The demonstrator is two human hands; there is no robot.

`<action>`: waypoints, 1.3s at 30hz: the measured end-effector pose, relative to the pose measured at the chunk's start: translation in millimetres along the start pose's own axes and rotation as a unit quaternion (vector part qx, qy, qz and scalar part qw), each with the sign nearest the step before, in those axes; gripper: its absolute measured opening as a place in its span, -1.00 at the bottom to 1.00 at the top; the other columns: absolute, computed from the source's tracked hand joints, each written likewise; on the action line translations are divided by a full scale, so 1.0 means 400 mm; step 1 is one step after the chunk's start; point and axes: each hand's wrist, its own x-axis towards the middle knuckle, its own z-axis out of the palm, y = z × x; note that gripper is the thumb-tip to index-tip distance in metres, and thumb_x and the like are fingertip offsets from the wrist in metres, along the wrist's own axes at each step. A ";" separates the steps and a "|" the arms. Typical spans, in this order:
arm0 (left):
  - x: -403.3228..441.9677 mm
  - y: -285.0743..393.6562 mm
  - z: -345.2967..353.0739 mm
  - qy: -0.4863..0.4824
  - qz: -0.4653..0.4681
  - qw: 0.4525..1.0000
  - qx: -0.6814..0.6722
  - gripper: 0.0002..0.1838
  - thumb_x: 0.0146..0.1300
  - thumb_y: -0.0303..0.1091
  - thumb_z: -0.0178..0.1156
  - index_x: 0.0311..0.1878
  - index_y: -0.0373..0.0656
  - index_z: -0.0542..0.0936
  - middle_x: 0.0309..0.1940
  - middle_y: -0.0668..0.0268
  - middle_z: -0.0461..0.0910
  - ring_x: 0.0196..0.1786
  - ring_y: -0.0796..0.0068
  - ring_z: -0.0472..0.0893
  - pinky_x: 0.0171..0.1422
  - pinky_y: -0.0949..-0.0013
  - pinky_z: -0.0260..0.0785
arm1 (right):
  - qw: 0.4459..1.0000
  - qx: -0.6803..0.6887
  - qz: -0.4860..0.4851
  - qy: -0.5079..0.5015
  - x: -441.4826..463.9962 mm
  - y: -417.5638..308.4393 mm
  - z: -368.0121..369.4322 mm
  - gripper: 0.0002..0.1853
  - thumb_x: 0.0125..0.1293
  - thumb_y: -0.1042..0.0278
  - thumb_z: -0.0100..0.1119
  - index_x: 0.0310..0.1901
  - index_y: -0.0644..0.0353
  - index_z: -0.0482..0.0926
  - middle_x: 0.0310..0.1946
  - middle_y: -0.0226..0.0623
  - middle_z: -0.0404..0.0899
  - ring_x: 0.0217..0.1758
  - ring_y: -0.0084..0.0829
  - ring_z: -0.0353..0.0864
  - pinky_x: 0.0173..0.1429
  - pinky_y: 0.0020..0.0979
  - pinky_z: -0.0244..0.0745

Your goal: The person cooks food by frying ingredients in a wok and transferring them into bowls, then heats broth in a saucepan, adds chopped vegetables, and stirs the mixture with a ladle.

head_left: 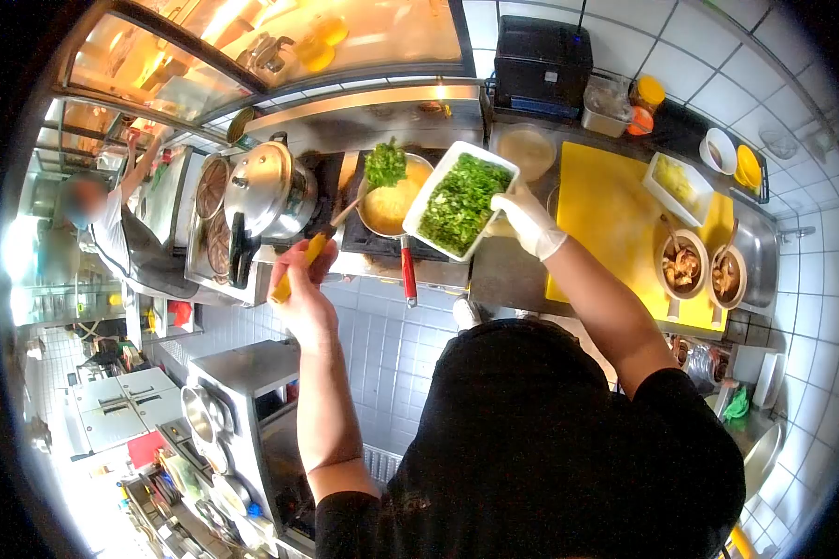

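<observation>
Clamped with left hand [303, 287] on yellow-handled utensil [346, 213], and with gloved right hand [529, 224] on edge of white tub [418, 214].
Carries clump of greens [385, 166] at utensil's far end from left grip, over pan [389, 212] with yellow contents; cannot tell whether touching. Holds tub, filled with chopped greens [466, 198], just left of right grip, near pan. Shows red pan handle [408, 272] between both grips, pointing toward body. Has large metal pot [268, 191] ahead and left of left grip; yellow board [598, 191] right of right grip, two bowls of food [684, 294] farther right.
</observation>
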 end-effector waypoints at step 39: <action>-0.072 -0.211 -0.034 -0.315 0.265 0.805 0.428 -0.66 0.30 -0.56 0.29 0.14 -0.24 0.68 0.09 -0.04 0.69 0.08 -0.04 0.73 0.19 0.14 0.62 | 0.899 0.263 -0.071 0.342 0.000 0.031 -0.602 -0.61 0.53 0.51 0.04 0.30 0.48 0.32 0.36 0.10 0.23 0.27 0.13 0.54 0.25 -0.12 0.81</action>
